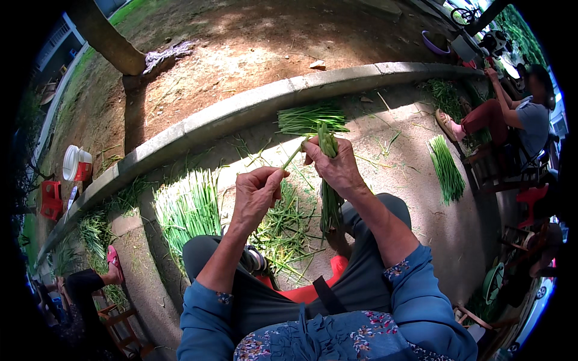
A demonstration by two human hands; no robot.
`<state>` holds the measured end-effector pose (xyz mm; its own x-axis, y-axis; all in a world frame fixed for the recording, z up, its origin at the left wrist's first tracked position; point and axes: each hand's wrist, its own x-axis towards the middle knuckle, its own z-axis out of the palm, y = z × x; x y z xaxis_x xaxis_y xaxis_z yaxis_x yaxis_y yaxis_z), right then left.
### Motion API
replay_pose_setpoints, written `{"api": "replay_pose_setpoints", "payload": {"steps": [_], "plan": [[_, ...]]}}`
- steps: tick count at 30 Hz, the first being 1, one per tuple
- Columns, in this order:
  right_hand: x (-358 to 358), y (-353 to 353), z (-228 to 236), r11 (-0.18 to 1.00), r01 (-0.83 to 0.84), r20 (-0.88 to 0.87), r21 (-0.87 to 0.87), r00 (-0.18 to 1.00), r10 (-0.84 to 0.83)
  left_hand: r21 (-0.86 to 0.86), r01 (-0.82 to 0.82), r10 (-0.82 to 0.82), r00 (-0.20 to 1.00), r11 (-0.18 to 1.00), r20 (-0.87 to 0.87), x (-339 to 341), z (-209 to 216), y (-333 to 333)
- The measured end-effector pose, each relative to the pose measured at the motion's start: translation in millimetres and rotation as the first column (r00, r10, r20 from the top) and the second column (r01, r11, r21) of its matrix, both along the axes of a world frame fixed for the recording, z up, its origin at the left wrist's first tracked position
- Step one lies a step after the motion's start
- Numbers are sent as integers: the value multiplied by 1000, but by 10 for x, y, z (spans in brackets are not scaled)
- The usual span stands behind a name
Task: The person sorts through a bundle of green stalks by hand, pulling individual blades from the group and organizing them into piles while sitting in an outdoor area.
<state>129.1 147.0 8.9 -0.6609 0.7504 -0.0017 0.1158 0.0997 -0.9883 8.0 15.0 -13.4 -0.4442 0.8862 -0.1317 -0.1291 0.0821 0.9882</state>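
My right hand (337, 165) is wrapped round a bundle of long thin green stalks, like flowering chives (332, 207), held upright above my lap. Its paler, thicker ends poke out over the fist. Between my hands slants a single green stalk (293, 155); my left hand (257, 189) pinches its lower end between thumb and forefinger, and its upper end meets my right fingertips. On the ground to the left lies a broad pile of green stalks (189, 204). Trimmed scraps (288, 231) are scattered between my feet. Farther off rests a flat heap of stalks (310, 119).
A concrete kerb (241, 108) curves across, with bare soil beyond. Another stalk bundle (446, 169) lies at right, near a seated person (533, 120). At left are a red stool (51, 200), a white bucket (72, 162) and another person's leg (90, 283).
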Motion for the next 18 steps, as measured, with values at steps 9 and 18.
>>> {"api": "replay_pose_setpoints", "payload": {"steps": [9, 18], "plan": [[27, 43, -35, 969, -48, -166, -243, 986, 7, 77, 54, -71, 970, 996, 232, -59, 57, -37], [46, 59, -111, 983, 34, -21, -178, 999, -39, 38, -28, 24, 994, 999, 103, -50, 33, -17]]}}
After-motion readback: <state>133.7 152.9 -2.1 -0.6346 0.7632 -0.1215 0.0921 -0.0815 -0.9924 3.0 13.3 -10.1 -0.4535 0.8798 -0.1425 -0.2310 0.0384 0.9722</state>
